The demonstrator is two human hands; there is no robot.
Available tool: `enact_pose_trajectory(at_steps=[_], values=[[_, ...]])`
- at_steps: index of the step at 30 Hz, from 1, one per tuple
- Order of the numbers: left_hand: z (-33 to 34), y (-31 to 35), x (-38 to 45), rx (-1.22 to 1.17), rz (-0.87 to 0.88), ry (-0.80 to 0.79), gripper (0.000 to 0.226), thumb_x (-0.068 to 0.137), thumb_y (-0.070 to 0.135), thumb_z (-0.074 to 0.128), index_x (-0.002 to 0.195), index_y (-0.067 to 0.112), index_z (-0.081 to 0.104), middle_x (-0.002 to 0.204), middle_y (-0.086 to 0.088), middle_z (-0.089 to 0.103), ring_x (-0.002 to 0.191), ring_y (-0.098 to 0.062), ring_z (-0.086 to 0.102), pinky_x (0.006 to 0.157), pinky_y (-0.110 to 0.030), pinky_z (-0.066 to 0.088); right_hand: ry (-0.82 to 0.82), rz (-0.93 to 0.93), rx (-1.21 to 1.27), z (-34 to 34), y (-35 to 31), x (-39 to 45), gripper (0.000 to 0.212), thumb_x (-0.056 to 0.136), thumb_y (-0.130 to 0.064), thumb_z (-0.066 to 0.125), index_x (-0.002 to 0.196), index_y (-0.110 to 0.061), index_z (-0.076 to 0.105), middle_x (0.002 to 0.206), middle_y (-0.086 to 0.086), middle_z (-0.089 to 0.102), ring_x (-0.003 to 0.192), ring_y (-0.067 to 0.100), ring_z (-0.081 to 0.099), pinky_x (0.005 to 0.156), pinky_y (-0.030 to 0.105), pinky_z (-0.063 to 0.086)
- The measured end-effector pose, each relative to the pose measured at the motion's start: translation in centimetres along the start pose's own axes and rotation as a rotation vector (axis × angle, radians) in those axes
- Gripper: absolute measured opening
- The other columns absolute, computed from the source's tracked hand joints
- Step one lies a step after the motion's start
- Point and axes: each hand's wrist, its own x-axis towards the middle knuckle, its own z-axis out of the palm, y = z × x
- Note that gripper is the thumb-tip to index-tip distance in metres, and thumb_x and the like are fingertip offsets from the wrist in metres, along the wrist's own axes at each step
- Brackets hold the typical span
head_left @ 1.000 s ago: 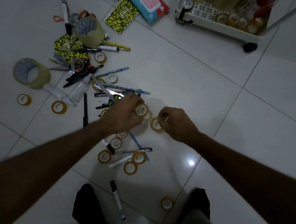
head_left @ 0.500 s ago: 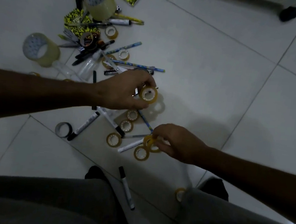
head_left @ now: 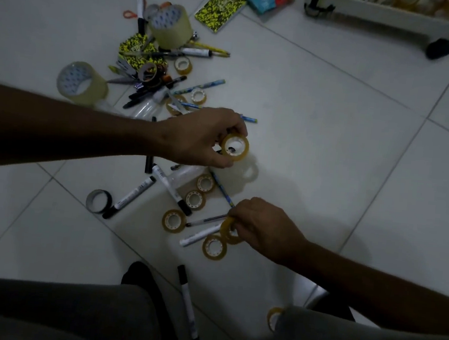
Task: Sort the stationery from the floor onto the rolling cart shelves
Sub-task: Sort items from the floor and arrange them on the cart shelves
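At the centre of the frame our left hand (head_left: 201, 137) grips a small tape roll (head_left: 235, 146) between thumb and fingers, lifted above the tiled floor (head_left: 330, 141). Lower right of centre, our right hand (head_left: 261, 227) pinches two yellow tape rolls (head_left: 228, 229) just beside a white marker (head_left: 197, 235). The rolling cart (head_left: 384, 9) stands at the upper right corner.

The scene is dim and underexposed — the glossy white tiled floor (head_left: 315, 151) looks grey, darkening towards the corners. Forearms and grey trousers (head_left: 53, 315) fall nearly black. A pale reflected patch sits beneath the left hand (head_left: 201, 137). Fine detail is soft, grout lines bending with wide-angle distortion.
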Motion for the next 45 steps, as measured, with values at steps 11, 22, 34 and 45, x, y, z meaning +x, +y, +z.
enact_pose_trajectory(at_steps=[11, 22, 34, 45], values=[[-0.2, 1.4, 0.9, 0.037, -0.019, -0.002, 0.053, 0.079, 0.033, 0.083, 0.123, 0.017, 0.057, 0.114, 0.001, 0.059, 0.087, -0.006, 0.057, 0.069, -0.012, 0.042, -0.084, 0.016, 0.097, -0.5, 0.7, 0.1, 0.016, 0.092, -0.026, 0.065, 0.103, -0.016, 0.069, 0.096, 0.000, 0.063, 0.088, 0.015, 0.055, 0.079, 0.028, 0.046], [0.4, 1.7, -0.7, 0.014, -0.024, -0.005, 0.049, 0.079, 0.030, 0.083, 0.120, 0.018, 0.058, 0.106, 0.006, 0.057, 0.084, 0.001, 0.054, 0.067, -0.009, 0.042, 0.075, 0.124, 0.125, -1.5, 1.5, -0.3, 0.022, 0.081, -0.016, 0.073, 0.102, -0.014, 0.068, 0.094, 0.000, 0.066, 0.082, 0.011, 0.056, 0.074, 0.026, 0.047], [-1.0, 4.8, 8.3, -0.037, 0.023, 0.180, 0.052, 0.074, 0.019, 0.085, 0.120, 0.020, 0.061, 0.112, 0.003, 0.053, 0.087, -0.005, 0.058, 0.073, -0.012, 0.047, 0.603, 0.542, 0.486, -14.2, 7.1, 1.4, 0.014, 0.081, -0.005, 0.075, 0.091, -0.015, 0.077, 0.079, -0.005, 0.075, 0.068, 0.011, 0.071, 0.060, 0.014, 0.050], [-6.0, 7.2, 24.5, -0.038, -0.076, 0.433, 0.061, 0.074, 0.030, 0.084, 0.130, 0.021, 0.061, 0.123, 0.001, 0.061, 0.104, -0.017, 0.060, 0.091, -0.039, 0.054, 0.991, 0.594, 0.285, -29.1, 16.1, 5.6, 0.009, 0.076, -0.013, 0.076, 0.083, -0.019, 0.078, 0.075, -0.009, 0.073, 0.070, 0.007, 0.069, 0.065, 0.026, 0.057]])
